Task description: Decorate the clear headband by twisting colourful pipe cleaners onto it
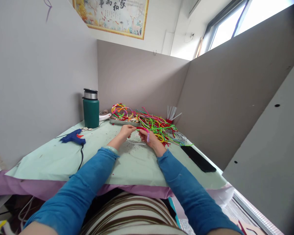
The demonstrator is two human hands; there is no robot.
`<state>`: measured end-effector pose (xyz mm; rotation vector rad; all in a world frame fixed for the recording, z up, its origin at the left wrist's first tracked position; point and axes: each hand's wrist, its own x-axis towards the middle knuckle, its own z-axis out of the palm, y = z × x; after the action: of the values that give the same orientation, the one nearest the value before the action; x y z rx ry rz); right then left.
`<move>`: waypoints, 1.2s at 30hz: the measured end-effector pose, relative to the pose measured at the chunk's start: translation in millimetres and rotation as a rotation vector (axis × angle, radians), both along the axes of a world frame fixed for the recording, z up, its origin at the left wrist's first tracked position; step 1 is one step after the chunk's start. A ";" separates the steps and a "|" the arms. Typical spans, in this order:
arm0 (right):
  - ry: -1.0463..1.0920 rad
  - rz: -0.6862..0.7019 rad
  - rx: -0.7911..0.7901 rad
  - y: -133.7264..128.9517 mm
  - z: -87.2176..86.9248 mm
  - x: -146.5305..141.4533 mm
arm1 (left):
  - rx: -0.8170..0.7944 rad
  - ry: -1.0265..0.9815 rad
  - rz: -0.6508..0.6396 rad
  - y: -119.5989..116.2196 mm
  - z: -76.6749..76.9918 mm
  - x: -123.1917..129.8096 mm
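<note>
Both hands meet over the middle of the table. My left hand (127,132) pinches the left end of a short red fuzzy stem (141,128). My right hand (148,137) is closed on the stem's other side, where pink and lilac fuzzy pieces (148,134) hang over the fingers. Beneath and between the hands, a thin white strand (136,143) curves above the pale green cloth. Just behind the right hand spreads a heap of green, red and yellow fuzzy stems (156,124).
A metal tray (122,123) of coloured stems lies behind the hands. At the left stand a green bottle (91,112) and a blue glue gun (73,137) with its cord. A black phone (198,159) lies right, white sticks (171,113) at the back. Grey partitions (142,75) enclose the table.
</note>
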<state>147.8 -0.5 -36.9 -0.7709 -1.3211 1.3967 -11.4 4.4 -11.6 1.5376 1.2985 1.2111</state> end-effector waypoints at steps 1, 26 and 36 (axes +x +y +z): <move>0.000 0.002 -0.007 0.9 -0.7 0.1 | -0.003 -0.003 -0.015 -1.2 0.3 -0.1; 0.187 0.059 -0.084 -5.6 6.6 -3.4 | 0.205 0.061 -0.065 3.0 -1.8 0.5; 0.191 0.063 -0.067 -2.5 4.0 -2.2 | 0.227 0.078 -0.029 3.4 -0.1 0.3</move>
<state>145.6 -3.0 -32.9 -0.6274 -1.1636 1.5314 -11.0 7.7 -11.7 1.7745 1.2167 1.3278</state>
